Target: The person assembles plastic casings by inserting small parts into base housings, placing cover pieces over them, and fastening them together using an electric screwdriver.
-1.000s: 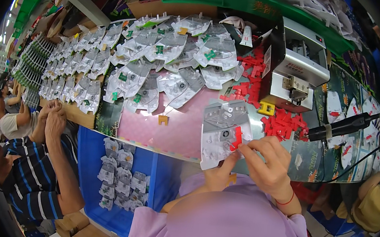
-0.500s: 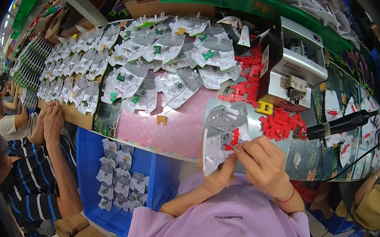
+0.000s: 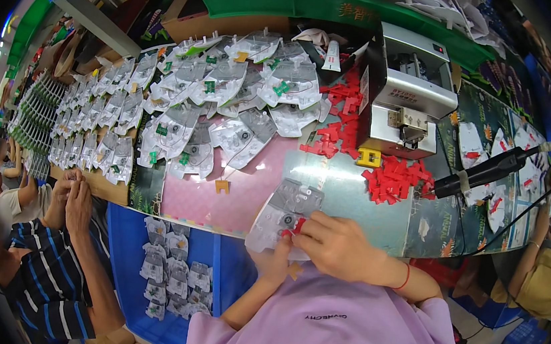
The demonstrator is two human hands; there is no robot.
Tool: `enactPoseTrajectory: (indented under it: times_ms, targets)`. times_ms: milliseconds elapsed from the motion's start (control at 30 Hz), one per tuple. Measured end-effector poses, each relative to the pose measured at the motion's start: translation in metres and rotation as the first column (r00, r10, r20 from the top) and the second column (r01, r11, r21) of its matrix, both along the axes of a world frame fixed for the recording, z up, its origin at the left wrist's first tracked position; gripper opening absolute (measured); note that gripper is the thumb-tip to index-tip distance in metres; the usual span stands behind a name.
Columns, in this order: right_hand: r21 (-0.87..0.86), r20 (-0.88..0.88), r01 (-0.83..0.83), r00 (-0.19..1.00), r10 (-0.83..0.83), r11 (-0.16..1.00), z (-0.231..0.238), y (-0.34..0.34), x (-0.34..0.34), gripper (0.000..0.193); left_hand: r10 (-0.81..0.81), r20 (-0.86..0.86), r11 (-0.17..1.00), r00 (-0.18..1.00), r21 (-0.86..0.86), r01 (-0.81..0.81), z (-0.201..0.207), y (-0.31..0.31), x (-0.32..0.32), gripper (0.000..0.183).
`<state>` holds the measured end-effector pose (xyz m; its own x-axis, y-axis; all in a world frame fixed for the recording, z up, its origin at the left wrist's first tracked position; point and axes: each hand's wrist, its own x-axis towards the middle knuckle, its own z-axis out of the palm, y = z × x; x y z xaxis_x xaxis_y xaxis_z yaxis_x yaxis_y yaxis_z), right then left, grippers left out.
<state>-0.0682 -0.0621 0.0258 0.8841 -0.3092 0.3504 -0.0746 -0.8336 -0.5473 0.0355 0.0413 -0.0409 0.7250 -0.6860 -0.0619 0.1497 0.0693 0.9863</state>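
Note:
My left hand (image 3: 271, 263) grips the lower edge of a white and clear-grey moulded plastic panel (image 3: 289, 197), which is tilted up in front of my chest. My right hand (image 3: 341, 247) has its thumb and fingers pinched together against a small red plastic piece (image 3: 299, 225) on the panel's face. The fingers hide part of that piece. A small tan clip (image 3: 294, 271) shows beside my left hand, below the panel. Loose red pieces (image 3: 399, 181) lie heaped on the table beyond my right hand.
A silver machine (image 3: 408, 92) stands behind the red pieces, with a yellow block (image 3: 369, 158) at its foot. Similar panels (image 3: 224, 86) cover the table's left. A black tool (image 3: 483, 172) juts in at right. A blue bin (image 3: 171, 329) holds more panels. A co-worker (image 3: 51, 262) sits at left.
The panel and both hands have moved left and closer to my body. The panel lies flatter, and my right hand now covers more of the red piece. The whole view has shifted slightly.

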Motion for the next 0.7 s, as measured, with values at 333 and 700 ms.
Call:
enactPoseTrajectory:
  times_ms: [333,700]
  targets:
    - [-0.289,-0.101,0.391,0.895,-0.434,0.874,-0.029,-0.069,0.009,0.037,-0.143,-0.294,0.979,0.945,0.100,0.179,0.004,0.014,0.019,0.036]
    - [-0.005,-0.295,0.348,0.895,-0.334,0.938,-0.018,-0.047,-0.016,0.025,-0.310,-0.352,0.910,0.883,0.161,0.383,0.006,0.013,0.022,0.042]
